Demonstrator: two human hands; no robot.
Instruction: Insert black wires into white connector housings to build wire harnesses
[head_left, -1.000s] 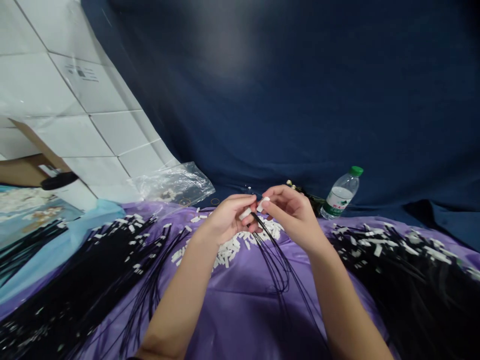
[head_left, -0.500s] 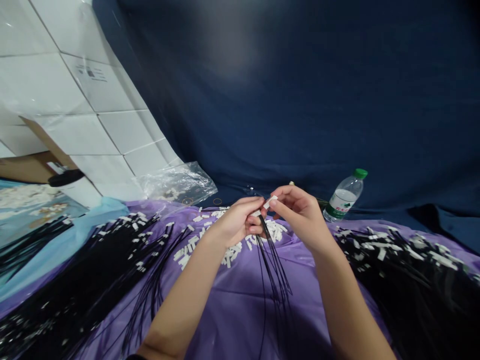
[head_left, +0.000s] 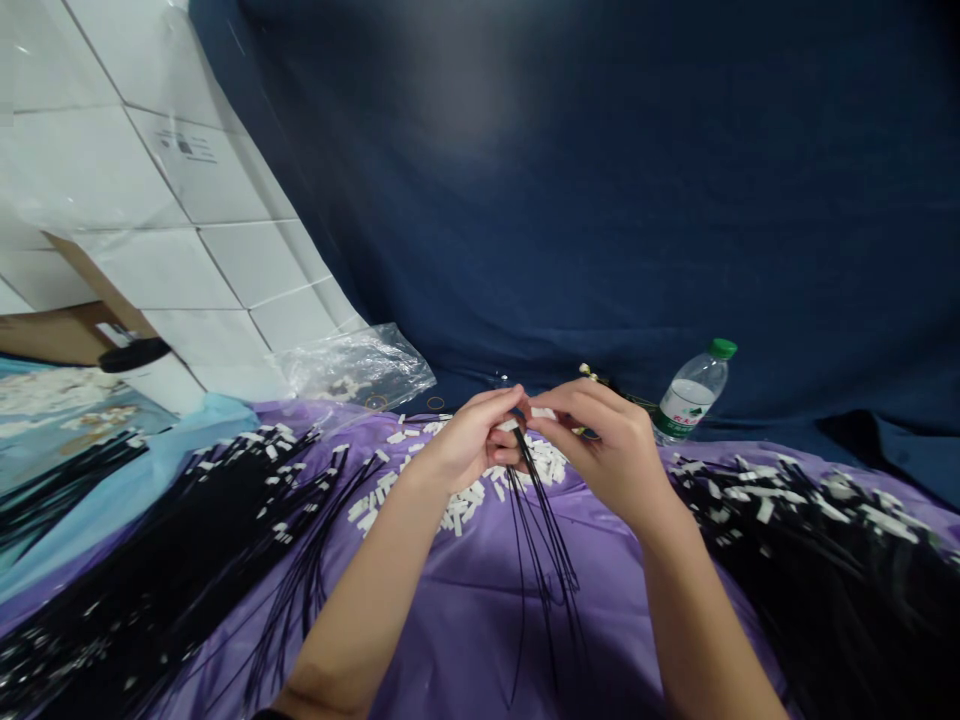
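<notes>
In the middle of the head view, my left hand [head_left: 472,437] is closed around the upper ends of several thin black cords [head_left: 541,510], whose loose lengths hang down over the purple cloth. A white end piece shows between its fingers. Close beside it, my right hand [head_left: 600,440] pinches a small white tab [head_left: 541,412] between thumb and forefinger. The fingertips of both hands nearly meet. Below and behind the hands lies a scattered heap of white tabs [head_left: 461,508], partly hidden by them.
Bundles of black cords with white ends lie at left [head_left: 187,520] and right [head_left: 795,540] on the purple cloth [head_left: 450,620]. A green-capped bottle [head_left: 690,395] stands behind on the right. A clear plastic bag [head_left: 360,368] lies by white boxes [head_left: 217,265]; a dark blue curtain [head_left: 600,200] hangs behind.
My right hand has turned and lowered slightly, its fingers now covering more of the white tab. My left hand stays nearly in place, and the hanging cords have swung a little.
</notes>
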